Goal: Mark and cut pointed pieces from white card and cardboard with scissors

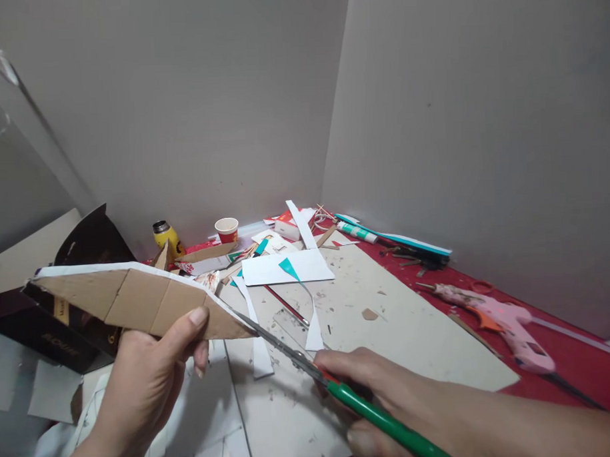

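Observation:
My left hand [152,374] grips a long brown cardboard piece [152,302] with a white edge, the thumb pressed on its face. It is held above the work surface, tapering to points at both ends. My right hand [391,392] is closed on scissors [376,416] with green handles. Their dark blades reach up and left to the cardboard's right tip and seem to lie along its white edge. I cannot tell whether the blades are cutting into it. White cut-off strips [262,353] lie below and behind the blades.
A pink hot glue gun [508,325] lies on the red tabletop at right. A black box [43,344] stands at left. Farther back are a yellow bottle [169,240], a paper cup [228,231] and a white card [266,268]. A dark red pencil [285,304] lies among scraps.

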Demonstrator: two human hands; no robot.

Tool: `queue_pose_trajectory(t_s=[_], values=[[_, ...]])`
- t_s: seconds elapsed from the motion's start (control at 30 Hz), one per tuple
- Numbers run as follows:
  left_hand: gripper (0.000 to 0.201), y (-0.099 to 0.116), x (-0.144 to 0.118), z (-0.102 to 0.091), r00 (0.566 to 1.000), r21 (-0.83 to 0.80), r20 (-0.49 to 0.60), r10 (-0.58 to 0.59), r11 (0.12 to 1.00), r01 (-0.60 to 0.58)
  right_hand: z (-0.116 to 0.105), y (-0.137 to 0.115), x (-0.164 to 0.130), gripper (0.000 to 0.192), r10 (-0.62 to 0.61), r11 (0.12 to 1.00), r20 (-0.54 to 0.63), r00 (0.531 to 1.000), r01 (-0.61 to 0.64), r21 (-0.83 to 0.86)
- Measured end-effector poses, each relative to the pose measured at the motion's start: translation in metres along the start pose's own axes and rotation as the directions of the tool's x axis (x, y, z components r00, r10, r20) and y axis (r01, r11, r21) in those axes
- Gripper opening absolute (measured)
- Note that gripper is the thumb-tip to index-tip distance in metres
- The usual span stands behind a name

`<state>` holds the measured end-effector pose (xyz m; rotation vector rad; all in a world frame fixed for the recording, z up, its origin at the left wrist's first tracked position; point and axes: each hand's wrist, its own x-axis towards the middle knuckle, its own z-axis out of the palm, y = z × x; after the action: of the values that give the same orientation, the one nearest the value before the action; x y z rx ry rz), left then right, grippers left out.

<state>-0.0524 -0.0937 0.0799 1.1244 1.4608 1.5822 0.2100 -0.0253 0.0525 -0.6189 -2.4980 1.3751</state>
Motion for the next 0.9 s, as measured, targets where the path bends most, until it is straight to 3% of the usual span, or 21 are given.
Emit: queue_pose_trajectory(t_s=[0.4, 0.57, 0.9], values=[[0.035, 0.003, 0.001, 0.005, 0.999, -0.137, 0.034, -0.036, 0.990, 0.040, -0.001, 0.006, 0.001, 0.047, -0.018, 1.000, 0.028, 0.999, 0.019, -0.020], [0.045, 0.001, 0.002, 0.003, 0.999, -0.103, 0.042, -0.023, 0.994, 0.028, -0.001, 0.011, 0.002, 0.049, -0.023, 1.000, 0.031, 0.999, 0.024, -0.018], [0.045, -0.009, 0.002, 0.002, 0.997, -0.075, 0.039, -0.063, 0.995, 0.066, 0.001, 0.010, 0.001, 0.046, -0.013, 0.999, -0.003, 1.000, 0.013, -0.036]])
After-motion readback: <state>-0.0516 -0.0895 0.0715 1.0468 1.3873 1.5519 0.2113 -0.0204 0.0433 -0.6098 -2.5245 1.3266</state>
